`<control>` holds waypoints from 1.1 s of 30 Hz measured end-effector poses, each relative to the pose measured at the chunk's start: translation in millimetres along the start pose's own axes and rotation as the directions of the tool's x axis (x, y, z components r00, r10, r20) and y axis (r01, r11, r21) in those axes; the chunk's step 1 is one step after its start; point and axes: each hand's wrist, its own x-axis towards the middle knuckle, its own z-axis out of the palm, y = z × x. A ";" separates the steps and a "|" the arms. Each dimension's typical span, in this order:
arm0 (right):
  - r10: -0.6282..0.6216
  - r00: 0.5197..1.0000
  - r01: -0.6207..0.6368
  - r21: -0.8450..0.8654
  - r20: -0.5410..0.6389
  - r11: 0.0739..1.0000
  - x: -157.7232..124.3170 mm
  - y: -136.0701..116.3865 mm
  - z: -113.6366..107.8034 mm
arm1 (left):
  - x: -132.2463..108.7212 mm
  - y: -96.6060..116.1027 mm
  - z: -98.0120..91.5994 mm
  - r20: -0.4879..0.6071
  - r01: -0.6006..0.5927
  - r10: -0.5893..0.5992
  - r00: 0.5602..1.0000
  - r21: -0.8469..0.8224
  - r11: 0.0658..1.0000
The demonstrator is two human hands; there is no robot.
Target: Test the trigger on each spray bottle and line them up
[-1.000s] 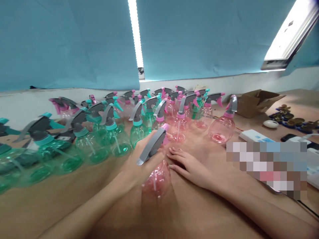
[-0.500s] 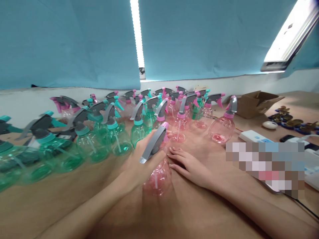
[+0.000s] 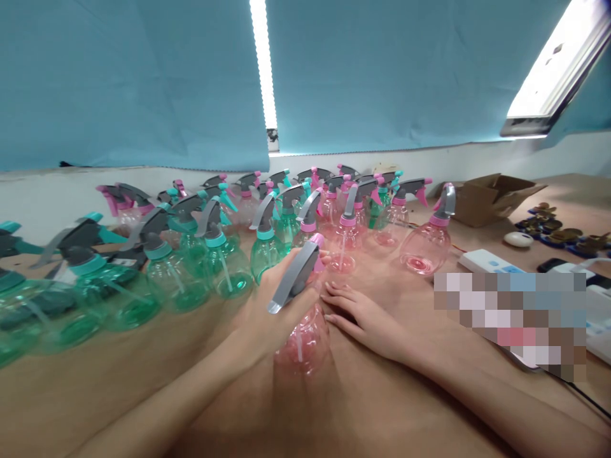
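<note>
A clear pink spray bottle (image 3: 305,343) with a grey and pink trigger head stands upright on the brown table (image 3: 382,407), near the middle of the view. Wrapped around its neck is my left hand (image 3: 272,302), closed, with some fingers hidden behind the bottle. My right hand (image 3: 360,315) lies on the tabletop just to the right of that bottle, fingers stretched out and holding nothing. Green spray bottles (image 3: 229,273) stand to the left, and another pink spray bottle (image 3: 424,248) is beyond my right hand.
More pink and green bottles crowd the back of the table below a blue curtain (image 3: 391,76). On the right are an open cardboard box (image 3: 491,200), a white computer mouse (image 3: 519,240), white power strips (image 3: 487,261), dark gold-coloured pieces (image 3: 566,235) and a blurred-out patch.
</note>
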 end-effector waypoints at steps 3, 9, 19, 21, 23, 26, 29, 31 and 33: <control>0.002 1.000 -0.002 -0.003 0.011 1.000 0.2 0.2 -0.1 | 0.0 -0.1 0.4 0.003 0.005 -0.005 1.000 -0.009 1.000; 0.002 1.000 -0.002 0.021 -0.006 1.000 -0.2 0.4 -0.3 | 0.4 0.6 0.1 0.012 -0.006 0.006 1.000 -0.004 1.000; 0.001 1.000 -0.001 0.020 0.006 1.000 0.2 0.2 -1.0 | -2.0 -7.5 2.1 -0.013 0.015 -0.015 1.000 0.012 1.000; 0.000 1.000 0.000 0.034 -0.008 0.999 0.1 0.3 -0.7 | -2.1 -7.2 1.5 -0.014 0.013 -0.013 1.000 0.021 1.000; -0.003 1.000 0.004 0.040 -0.019 0.999 -0.1 0.4 -0.5 | -2.1 -5.1 0.9 -0.010 0.026 -0.026 1.000 0.029 0.999; -0.008 1.000 0.008 0.029 -0.015 1.000 -0.3 0.6 -0.5 | -2.3 -1.5 1.3 -0.007 0.074 -0.074 0.997 0.026 0.997; -0.007 1.000 0.007 0.026 -0.013 1.000 -0.6 1.0 -0.2 | -2.5 -1.2 3.0 -0.028 0.100 -0.099 0.995 0.005 0.995; -0.007 1.000 0.008 0.035 -0.023 0.999 -0.8 1.3 0.3 | -2.6 -2.9 3.5 -0.051 0.083 -0.083 0.995 0.001 0.997; -0.008 0.999 0.009 0.038 -0.031 0.999 -0.9 1.5 0.6 | -2.7 -5.0 2.4 -0.070 0.055 -0.053 0.996 0.027 0.998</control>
